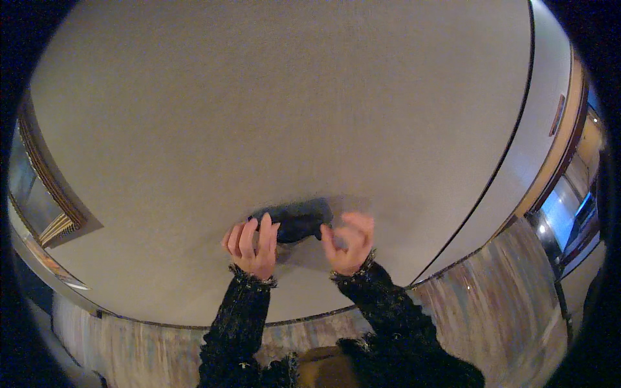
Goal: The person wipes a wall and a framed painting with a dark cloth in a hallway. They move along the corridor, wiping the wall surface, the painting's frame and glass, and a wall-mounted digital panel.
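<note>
A dark, soft-looking object, perhaps a cloth or pouch [302, 219], is before me against a plain beige wall [291, 121]. My left hand [254, 242] grips its left end, with the fingers bent over it. Close to its right end is my right hand [350, 242], blurred, with the thumb near a small dark tip of the object and the fingers curled. Whether the right hand holds that tip cannot be told. Both forearms wear dark, frayed-edge knit sleeves.
On the wall at the left hangs a picture in an ornate gold frame [53, 189]. A dark vertical edge [502, 160] runs down the right side. Below lies a streaked multicolour floor [490, 286]. Far right, a wooden door frame [553, 165] borders a lit area.
</note>
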Demonstrator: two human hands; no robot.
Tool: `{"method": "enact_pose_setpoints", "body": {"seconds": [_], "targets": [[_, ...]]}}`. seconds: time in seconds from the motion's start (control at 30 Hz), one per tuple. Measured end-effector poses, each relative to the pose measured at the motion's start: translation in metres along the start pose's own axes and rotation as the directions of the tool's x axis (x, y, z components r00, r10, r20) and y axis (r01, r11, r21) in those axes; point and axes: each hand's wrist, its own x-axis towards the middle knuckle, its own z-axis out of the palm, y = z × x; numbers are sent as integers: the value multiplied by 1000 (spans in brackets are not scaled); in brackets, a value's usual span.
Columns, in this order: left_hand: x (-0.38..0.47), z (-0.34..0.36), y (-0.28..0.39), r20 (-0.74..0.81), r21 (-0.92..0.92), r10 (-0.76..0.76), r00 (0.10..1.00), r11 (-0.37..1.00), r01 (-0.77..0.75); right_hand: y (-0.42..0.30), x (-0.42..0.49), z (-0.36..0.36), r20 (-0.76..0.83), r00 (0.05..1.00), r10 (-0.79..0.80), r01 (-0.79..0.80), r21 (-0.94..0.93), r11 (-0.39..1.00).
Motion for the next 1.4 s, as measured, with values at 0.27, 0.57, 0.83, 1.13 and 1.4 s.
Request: {"method": "enact_pose_setpoints", "body": {"seconds": [0.27,0.57,0.83,1.13,1.4], "targets": [[1,-13,7,221,-39,-57,974,997,68,11,-1,3,388,896,-217,280,-114,953],[-3,-12,17,259,-57,-58,964,996,76,18,13,2,436,854,-286,275,90,957],[63,14,37,139,-101,14,990,995,0,45,68,-11,278,927,-253,277,-50,960],[25,19,64,249,-230,135,959,970,-77,64,29,-44,355,919,-174,251,-183,951],[53,47,78,136,-175,36,990,984,-11,86,62,-41,263,957,-121,208,-332,920]]}}
